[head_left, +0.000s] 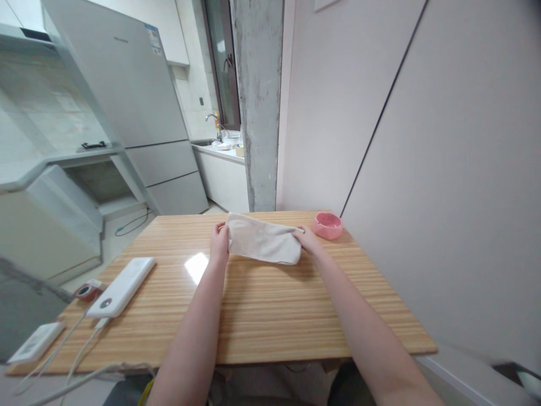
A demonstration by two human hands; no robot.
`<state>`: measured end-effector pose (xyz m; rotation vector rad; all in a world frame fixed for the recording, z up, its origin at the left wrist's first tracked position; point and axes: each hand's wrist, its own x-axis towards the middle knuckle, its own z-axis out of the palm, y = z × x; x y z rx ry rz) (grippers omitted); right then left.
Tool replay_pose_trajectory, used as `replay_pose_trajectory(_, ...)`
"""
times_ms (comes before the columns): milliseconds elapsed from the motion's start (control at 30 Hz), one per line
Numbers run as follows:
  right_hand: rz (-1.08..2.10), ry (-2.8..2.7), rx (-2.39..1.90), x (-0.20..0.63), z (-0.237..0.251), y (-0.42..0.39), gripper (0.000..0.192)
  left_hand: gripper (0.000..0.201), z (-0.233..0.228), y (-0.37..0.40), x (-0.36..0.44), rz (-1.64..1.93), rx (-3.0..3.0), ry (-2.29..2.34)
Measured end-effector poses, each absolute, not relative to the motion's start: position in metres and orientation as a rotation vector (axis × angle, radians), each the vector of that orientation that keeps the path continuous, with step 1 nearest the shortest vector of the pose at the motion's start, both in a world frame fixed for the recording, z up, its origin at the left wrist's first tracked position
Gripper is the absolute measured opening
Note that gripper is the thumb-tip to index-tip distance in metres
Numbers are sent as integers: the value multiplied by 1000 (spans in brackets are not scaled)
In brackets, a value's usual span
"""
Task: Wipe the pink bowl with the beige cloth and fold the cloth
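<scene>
An off-white folded cloth is stretched between my two hands above the far middle of the wooden table, with a shadow under its right part. My left hand is closed on the cloth's left end, fingers at its edge. On the other side, my right hand pinches the upper right edge of the cloth; part of its fingers is hidden behind the fabric. Whether the cloth's lower edge touches the table I cannot tell.
A pink bowl stands at the table's far right corner. To the left lie a white power bank with a cable, a small red round device and a white power strip. A pale wall borders the right side.
</scene>
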<state>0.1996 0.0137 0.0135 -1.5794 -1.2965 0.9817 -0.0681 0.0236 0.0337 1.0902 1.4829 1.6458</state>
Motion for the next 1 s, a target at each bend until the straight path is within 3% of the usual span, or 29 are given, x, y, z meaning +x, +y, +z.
replay_pose_trajectory(167, 777, -1222, -1685, 213, -3, 24, 49, 32, 22, 24, -88, 932, 1526, 2087)
replay_pose_trajectory(300, 655, -1496, -1854, 214, -5, 19, 61, 30, 18, 21, -87, 557, 1696, 2198)
replay_pose_trajectory(500, 693, -1657, -1855, 212, 0, 13, 58, 20, 18, 22, -84, 476, 1769, 2217)
replay_pose_trajectory(633, 588, -1708, -1851, 211, -3, 14, 55, 29, 19, 21, -83, 622, 1778, 2231)
replay_pose_trajectory(833, 600, -1785, -1886, 213, -6, 16, 46, 48, 22, 18, -83, 508, 1752, 2259)
replay_pose_trajectory(1000, 589, -1798, -1923, 211, -3, 15, 45, 41, 23, 19, -84, 320, 1681, 2257)
